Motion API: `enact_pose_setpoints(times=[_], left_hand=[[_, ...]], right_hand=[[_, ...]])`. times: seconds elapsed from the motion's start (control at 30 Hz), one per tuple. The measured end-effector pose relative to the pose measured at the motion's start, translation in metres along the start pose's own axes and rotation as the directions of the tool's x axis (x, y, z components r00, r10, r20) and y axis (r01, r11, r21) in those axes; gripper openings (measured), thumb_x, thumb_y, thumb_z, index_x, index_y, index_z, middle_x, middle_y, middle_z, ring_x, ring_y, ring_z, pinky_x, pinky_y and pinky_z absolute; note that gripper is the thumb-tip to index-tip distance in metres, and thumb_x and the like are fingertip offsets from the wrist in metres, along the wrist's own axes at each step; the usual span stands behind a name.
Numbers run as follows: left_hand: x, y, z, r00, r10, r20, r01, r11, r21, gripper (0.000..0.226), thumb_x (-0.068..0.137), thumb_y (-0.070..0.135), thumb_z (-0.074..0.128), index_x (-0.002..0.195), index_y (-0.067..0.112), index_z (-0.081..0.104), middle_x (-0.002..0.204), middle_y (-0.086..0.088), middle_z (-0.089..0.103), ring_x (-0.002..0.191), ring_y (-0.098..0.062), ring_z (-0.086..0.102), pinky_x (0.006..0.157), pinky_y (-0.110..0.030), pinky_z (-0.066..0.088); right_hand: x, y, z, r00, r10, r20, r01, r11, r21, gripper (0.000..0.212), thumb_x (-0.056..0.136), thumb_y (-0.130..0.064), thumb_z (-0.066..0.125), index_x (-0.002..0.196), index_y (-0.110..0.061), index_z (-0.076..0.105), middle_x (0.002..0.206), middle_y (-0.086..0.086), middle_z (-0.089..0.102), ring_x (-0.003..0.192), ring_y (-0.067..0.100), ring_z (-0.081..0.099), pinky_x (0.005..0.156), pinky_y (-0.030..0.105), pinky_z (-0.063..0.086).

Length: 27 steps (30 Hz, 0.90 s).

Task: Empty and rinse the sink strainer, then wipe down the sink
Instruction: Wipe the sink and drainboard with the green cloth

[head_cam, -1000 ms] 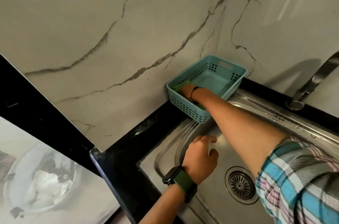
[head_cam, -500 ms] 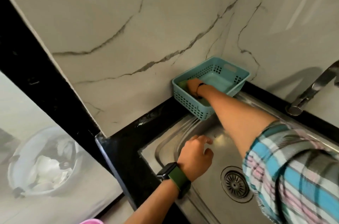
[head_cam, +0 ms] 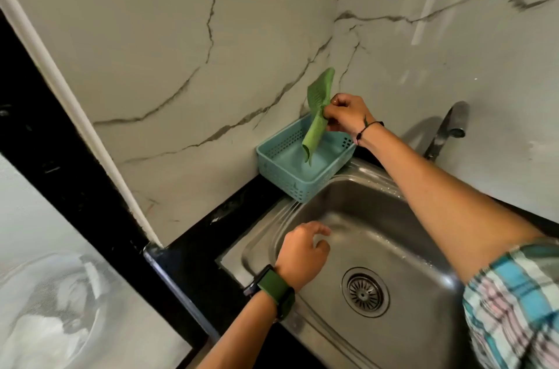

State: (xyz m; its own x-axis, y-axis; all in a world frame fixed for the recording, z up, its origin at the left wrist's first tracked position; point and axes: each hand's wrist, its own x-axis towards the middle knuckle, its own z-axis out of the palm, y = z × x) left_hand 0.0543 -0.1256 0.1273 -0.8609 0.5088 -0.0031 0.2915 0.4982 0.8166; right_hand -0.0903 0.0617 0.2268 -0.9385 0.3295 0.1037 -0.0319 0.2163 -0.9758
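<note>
Right hand (head_cam: 344, 114) pinches green scrub pad (head_cam: 317, 123) above teal basket (head_cam: 290, 184) — left hand (head_cam: 302, 250) loose, holding nothing, over sink (head_cam: 393, 217). Strainer (head_cam: 364, 291) seated in drain. Advise firmer, fuller grip on pad before wiping basin — it hangs limp.

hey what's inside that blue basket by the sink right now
The blue basket shows only its bare floor. The green scrub pad hangs above it, pinched by the right hand, its lower end dipping inside. The near inner wall is hidden.
</note>
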Motion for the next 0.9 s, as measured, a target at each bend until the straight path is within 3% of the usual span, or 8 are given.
enact_pose_setpoints(times=[0.13, 0.23, 0.33, 0.43, 0.57, 0.67, 0.8, 0.9], left_hand=[[0.005, 0.005, -0.004, 0.995, -0.095, -0.015, 0.085, 0.943, -0.322, 0.024, 0.088, 0.011, 0.049, 0.110, 0.014, 0.059, 0.101, 0.001, 0.061, 0.091, -0.013, 0.057, 0.083, -0.026, 0.045], [0.010, 0.008, -0.004, 0.954, -0.282, 0.102, 0.266, 0.643, -0.718, 0.016, 0.094, 0.028, 0.043, 0.096, 0.020, 0.057, 0.093, -0.005, 0.061, 0.083, -0.019, 0.056, 0.071, -0.030, 0.044], [0.014, 0.001, 0.007, 0.916, -0.312, 0.251, 0.380, 0.478, -0.792, 0.026, 0.094, 0.035, 0.043, 0.101, 0.015, 0.058, 0.095, -0.005, 0.064, 0.088, -0.021, 0.061, 0.070, -0.034, 0.051], [0.010, -0.001, 0.025, 0.893, -0.323, 0.312, 0.447, 0.569, -0.690, 0.006, 0.090, 0.016, 0.053, 0.091, 0.013, 0.058, 0.093, -0.004, 0.064, 0.080, -0.015, 0.061, 0.060, -0.028, 0.050], [0.002, -0.005, 0.041, 0.904, -0.329, 0.275, 0.428, 0.706, -0.564, 0.028, 0.084, -0.004, 0.053, 0.112, -0.002, 0.053, 0.099, -0.011, 0.060, 0.083, -0.019, 0.060, 0.067, -0.029, 0.052], [-0.005, -0.009, 0.039, 0.928, -0.219, 0.302, 0.304, 0.913, -0.271, 0.034, 0.081, -0.001, 0.056, 0.115, 0.001, 0.053, 0.104, -0.013, 0.063, 0.089, -0.021, 0.059, 0.077, -0.034, 0.051], [-0.016, -0.028, 0.014, 0.975, -0.184, 0.125, 0.156, 0.966, 0.204, 0.038, 0.080, 0.001, 0.048, 0.118, 0.005, 0.053, 0.112, -0.012, 0.061, 0.106, -0.029, 0.056, 0.077, -0.024, 0.039], [-0.023, -0.040, -0.008, 0.966, -0.259, 0.020, 0.245, 0.932, 0.269, 0.045, 0.081, -0.002, 0.043, 0.126, 0.002, 0.048, 0.132, -0.018, 0.051, 0.122, -0.032, 0.047, 0.095, -0.030, 0.038]], right_hand=[[-0.054, -0.011, -0.014, 0.999, 0.049, -0.016, -0.040, 0.928, 0.369, 0.024, 0.084, 0.002, 0.048, 0.070, -0.015, 0.056, 0.061, -0.001, 0.067, 0.058, 0.011, 0.065, 0.055, 0.025, 0.056], [-0.105, 0.020, -0.019, 0.980, 0.198, 0.031, -0.175, 0.769, 0.614, 0.023, 0.089, -0.006, 0.038, 0.083, -0.014, 0.059, 0.067, 0.001, 0.067, 0.066, 0.017, 0.060, 0.063, 0.028, 0.050], [-0.158, 0.062, -0.020, 0.910, 0.407, 0.084, -0.350, 0.643, 0.681, 0.035, 0.090, -0.021, 0.035, 0.076, -0.011, 0.065, 0.064, 0.005, 0.070, 0.060, 0.021, 0.065, 0.063, 0.027, 0.052], [-0.194, 0.098, -0.017, 0.865, 0.488, 0.114, -0.412, 0.564, 0.715, 0.058, 0.093, -0.036, 0.033, 0.058, -0.012, 0.073, 0.061, 0.006, 0.072, 0.055, 0.020, 0.068, 0.057, 0.026, 0.054], [-0.214, 0.116, -0.014, 0.871, 0.456, 0.184, -0.414, 0.479, 0.774, 0.066, 0.091, -0.057, 0.031, 0.078, -0.010, 0.077, 0.084, 0.012, 0.075, 0.077, 0.025, 0.072, 0.071, 0.039, 0.058], [-0.215, 0.122, -0.013, 0.879, 0.467, 0.096, -0.380, 0.564, 0.733, 0.021, 0.090, -0.011, 0.048, 0.098, -0.016, 0.067, 0.091, 0.011, 0.070, 0.076, 0.026, 0.070, 0.063, 0.040, 0.059], [-0.215, 0.128, 0.003, 0.913, 0.408, -0.007, -0.382, 0.861, 0.336, 0.070, 0.075, 0.022, 0.038, 0.130, -0.019, 0.047, 0.112, 0.005, 0.061, 0.093, 0.017, 0.059, 0.071, 0.027, 0.051], [-0.221, 0.125, 0.029, 0.964, 0.263, 0.046, -0.260, 0.964, -0.062, 0.077, 0.075, 0.022, 0.034, 0.137, -0.022, 0.041, 0.134, 0.002, 0.050, 0.119, 0.015, 0.049, 0.099, 0.024, 0.043]])
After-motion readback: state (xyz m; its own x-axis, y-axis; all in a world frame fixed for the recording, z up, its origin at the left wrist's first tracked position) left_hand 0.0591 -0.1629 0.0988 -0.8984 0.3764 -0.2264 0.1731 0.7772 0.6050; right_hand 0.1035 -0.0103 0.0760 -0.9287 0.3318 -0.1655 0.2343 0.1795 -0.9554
